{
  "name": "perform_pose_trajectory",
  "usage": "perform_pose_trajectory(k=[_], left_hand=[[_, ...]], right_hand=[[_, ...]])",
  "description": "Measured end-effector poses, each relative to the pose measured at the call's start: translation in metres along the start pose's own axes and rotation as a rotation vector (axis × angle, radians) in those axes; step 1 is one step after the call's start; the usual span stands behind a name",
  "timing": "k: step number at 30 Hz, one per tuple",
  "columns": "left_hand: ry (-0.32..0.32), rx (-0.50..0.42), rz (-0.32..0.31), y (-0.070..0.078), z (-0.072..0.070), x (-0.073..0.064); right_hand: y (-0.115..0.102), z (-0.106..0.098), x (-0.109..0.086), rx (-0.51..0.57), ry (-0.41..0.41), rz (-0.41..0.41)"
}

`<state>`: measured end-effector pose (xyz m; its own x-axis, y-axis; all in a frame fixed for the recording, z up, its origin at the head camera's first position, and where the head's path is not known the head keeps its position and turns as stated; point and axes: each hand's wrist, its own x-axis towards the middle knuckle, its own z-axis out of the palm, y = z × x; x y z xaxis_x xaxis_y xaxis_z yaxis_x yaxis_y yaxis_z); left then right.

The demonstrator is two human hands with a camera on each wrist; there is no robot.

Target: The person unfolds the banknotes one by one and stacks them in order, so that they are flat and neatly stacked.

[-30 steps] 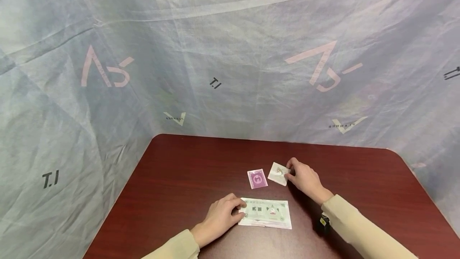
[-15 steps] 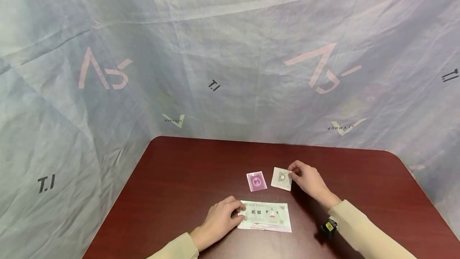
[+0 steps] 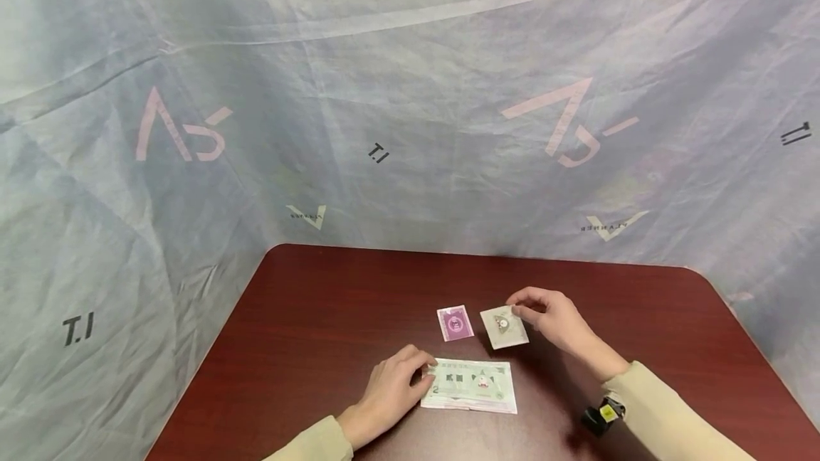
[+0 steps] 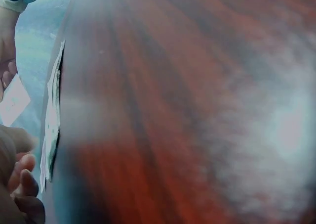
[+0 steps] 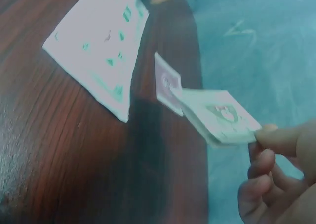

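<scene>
My right hand [image 3: 559, 319] pinches the far right corner of a folded pale green banknote [image 3: 504, 328] between thumb and fingers. In the right wrist view the folded banknote [image 5: 224, 115] shows its layers along one edge, tilted above the table. My left hand [image 3: 393, 383] rests at the left end of a stack of green banknotes [image 3: 470, 386] lying flat, its fingertips and thumb touching that end. A folded purple banknote [image 3: 455, 324] lies left of the raised one. In the left wrist view the stack [image 4: 52, 120] appears edge-on beside relaxed fingers.
Everything lies on a dark red-brown table [image 3: 320, 319] with rounded far corners. Grey printed cloth [image 3: 410, 105] hangs close behind and along the sides. A black wrist device [image 3: 603, 415] is strapped at the right sleeve.
The right hand has lifted the folded green banknote from the table, turned it and brought it slightly nearer. The left hand and the stack stay almost where they were.
</scene>
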<state>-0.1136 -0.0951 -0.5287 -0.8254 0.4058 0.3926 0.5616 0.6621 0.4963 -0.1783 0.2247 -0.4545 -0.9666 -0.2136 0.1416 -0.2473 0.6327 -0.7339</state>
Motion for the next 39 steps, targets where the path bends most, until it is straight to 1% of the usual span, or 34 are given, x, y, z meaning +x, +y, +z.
perform_pose_trajectory(k=[2,4,7,11,14,17,19,22,24,26,29,31,33,35,39], left_hand=[[0.035,-0.002,0.002,0.001,0.000,0.004],[0.055,-0.030,-0.008,0.002,-0.001,0.010],[0.049,-0.119,-0.046,0.006,-0.002,0.018],[0.018,-0.233,-0.110,0.013,0.001,0.030],[-0.001,-0.252,-0.138,0.020,0.004,0.037],[-0.018,-0.265,-0.160,0.025,0.007,0.040],[-0.028,-0.311,-0.183,0.028,0.008,0.041],[-0.037,-0.433,-0.223,0.031,0.010,0.043],[-0.046,-0.510,-0.241,0.032,0.010,0.044],[-0.059,-0.546,-0.248,0.033,0.011,0.045],[-0.082,-0.544,-0.245,0.032,0.012,0.044],[-0.080,-0.526,-0.238,0.031,0.014,0.043],[-0.046,-0.523,-0.233,0.031,0.015,0.043],[0.007,-0.523,-0.228,0.031,0.016,0.043],[0.113,-0.528,-0.231,0.031,0.014,0.045]], right_hand=[[-0.004,0.001,-0.001,0.027,-0.030,-0.047],[-0.008,0.003,-0.002,0.049,-0.070,-0.097],[-0.014,0.010,-0.004,0.076,-0.131,-0.152],[-0.020,0.018,-0.007,0.064,-0.195,-0.214],[-0.023,0.021,-0.008,0.066,-0.237,-0.233],[-0.026,0.022,-0.009,0.090,-0.273,-0.229],[-0.028,0.022,-0.009,0.109,-0.291,-0.233],[-0.029,0.022,-0.010,0.128,-0.303,-0.243],[-0.029,0.022,-0.010,0.127,-0.299,-0.250],[-0.029,0.022,-0.009,0.120,-0.292,-0.249],[-0.029,0.023,-0.009,0.106,-0.276,-0.239],[-0.030,0.024,-0.008,0.095,-0.261,-0.229],[-0.031,0.025,-0.007,0.085,-0.230,-0.220],[-0.031,0.026,-0.005,0.067,-0.171,-0.232],[-0.032,0.027,-0.005,0.007,-0.001,-0.312]])
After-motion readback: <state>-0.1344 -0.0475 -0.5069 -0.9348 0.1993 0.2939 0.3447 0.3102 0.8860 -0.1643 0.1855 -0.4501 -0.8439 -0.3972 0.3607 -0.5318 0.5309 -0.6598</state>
